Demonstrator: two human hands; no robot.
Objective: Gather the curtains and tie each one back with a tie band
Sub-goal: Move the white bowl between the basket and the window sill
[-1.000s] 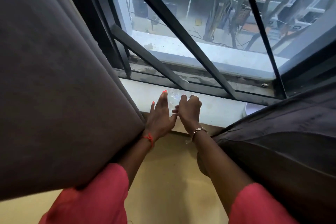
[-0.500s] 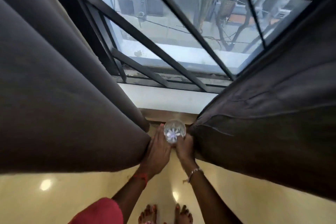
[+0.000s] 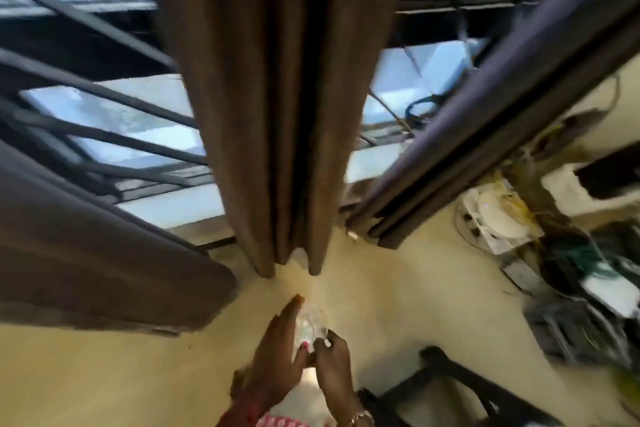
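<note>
— Curtains (image 3: 277, 97): how are they hung?
— Three are seen before the barred window (image 3: 114, 114). The middle curtain (image 3: 270, 156) is gathered into narrow brown folds, and its hem is hung just above the floor (image 3: 104, 374). The left curtain (image 3: 86, 253) is spread wide. The right curtain (image 3: 485, 107) is drawn into a dark, slanted bundle.
— And the hands?
— Both are held low over the floor, below the middle curtain's hem and apart from it. A clear object (image 3: 310, 322) is held between them. The left hand (image 3: 277, 360) is laid along its left side, with the fingers straight and the thumb set against its lower edge. The right hand (image 3: 334, 367) is curled, and the object's lower rim is pinched by its fingers.
— What is the object?
— That cannot be told, as the picture is smeared by motion.
— What else is shown?
— A bracelet (image 3: 360, 419) is worn on the right wrist. Cables (image 3: 571, 319) and a white round item (image 3: 495, 218) are heaped along the floor's right edge. A dark frame (image 3: 450, 381) is set by its near right corner.
</note>
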